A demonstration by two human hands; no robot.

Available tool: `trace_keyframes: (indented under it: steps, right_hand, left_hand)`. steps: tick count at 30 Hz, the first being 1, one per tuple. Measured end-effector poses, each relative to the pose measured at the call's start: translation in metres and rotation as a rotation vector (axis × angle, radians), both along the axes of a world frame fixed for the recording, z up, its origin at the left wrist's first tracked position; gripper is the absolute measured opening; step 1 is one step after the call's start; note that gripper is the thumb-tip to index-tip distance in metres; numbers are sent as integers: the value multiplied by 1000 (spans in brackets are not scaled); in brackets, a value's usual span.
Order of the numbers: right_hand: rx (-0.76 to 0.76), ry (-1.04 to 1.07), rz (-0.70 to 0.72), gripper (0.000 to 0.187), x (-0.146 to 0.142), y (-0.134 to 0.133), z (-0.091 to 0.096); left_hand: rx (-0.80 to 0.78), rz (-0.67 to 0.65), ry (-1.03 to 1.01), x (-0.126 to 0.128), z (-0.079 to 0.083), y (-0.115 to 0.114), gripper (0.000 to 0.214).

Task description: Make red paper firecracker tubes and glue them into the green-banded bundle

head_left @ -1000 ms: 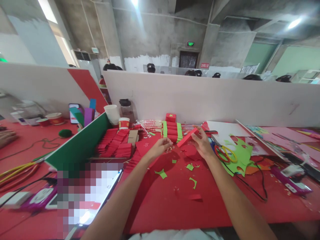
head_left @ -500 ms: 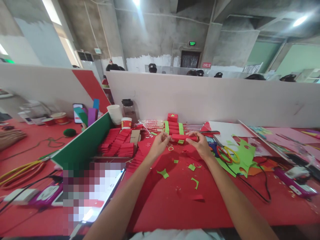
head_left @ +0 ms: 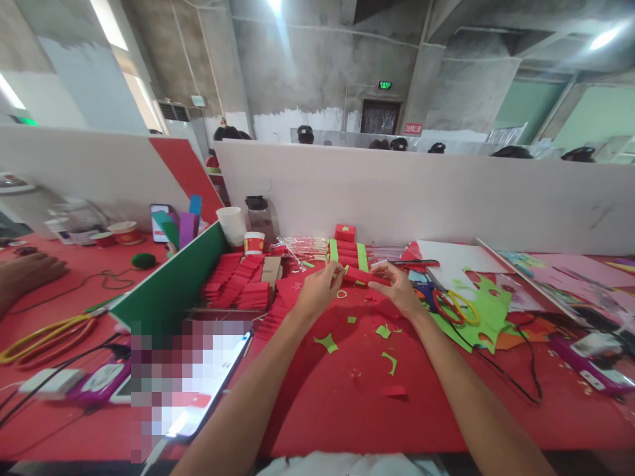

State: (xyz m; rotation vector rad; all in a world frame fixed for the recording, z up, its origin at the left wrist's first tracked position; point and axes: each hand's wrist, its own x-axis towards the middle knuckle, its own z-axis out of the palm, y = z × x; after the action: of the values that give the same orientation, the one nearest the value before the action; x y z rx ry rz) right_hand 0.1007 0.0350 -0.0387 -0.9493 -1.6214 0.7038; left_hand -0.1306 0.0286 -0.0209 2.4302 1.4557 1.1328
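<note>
A red paper roll (head_left: 366, 276) spans the space between my two hands, just above the table, its right end slightly lower. My left hand (head_left: 317, 288) pinches its left end, where a bit of light-green paper shows. The right end is gripped by my right hand (head_left: 397, 288), thumb below and fingers above. Right behind it lies a stack of red rolls with light-green bands (head_left: 360, 251). Atop that stack's far side sits a red piece with a yellow star (head_left: 345, 231). Light-green paper scraps (head_left: 327, 342) are scattered in front of my hands.
Scissors (head_left: 459, 307) lie right of my right hand by a cut green sheet (head_left: 489, 304). Folded red paper pieces (head_left: 238, 281), a paper cup (head_left: 254, 243) and a bottle (head_left: 258, 217) stand left. A green divider (head_left: 171, 277) borders a co-worker's hand (head_left: 32, 277).
The roll has turned and tilted in my hands, its right end lower; the green patch on its front shows less. The co-worker's hand at far left has shifted.
</note>
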Motion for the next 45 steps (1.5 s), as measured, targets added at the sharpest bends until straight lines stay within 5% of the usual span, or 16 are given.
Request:
trace_keyframes:
  steps: [6, 19, 30, 37, 45]
  right_hand:
    - [-39, -94, 133, 38, -7, -10, 4]
    - [-4, -142, 89, 43, -9, -10, 2]
    - [195, -316, 73, 32, -19, -15, 5]
    - [157, -297, 37, 14, -21, -19, 4]
    - [154, -276, 75, 17, -21, -20, 5]
  left_hand:
    - [116, -3, 183, -3, 5, -5, 19]
    - [410, -169, 188, -8, -1, -7, 29]
    - [453, -266, 279, -2, -6, -9, 43]
    - [332, -358, 226, 1, 0, -15, 41]
    - [29, -558, -204, 9, 7, -20, 33]
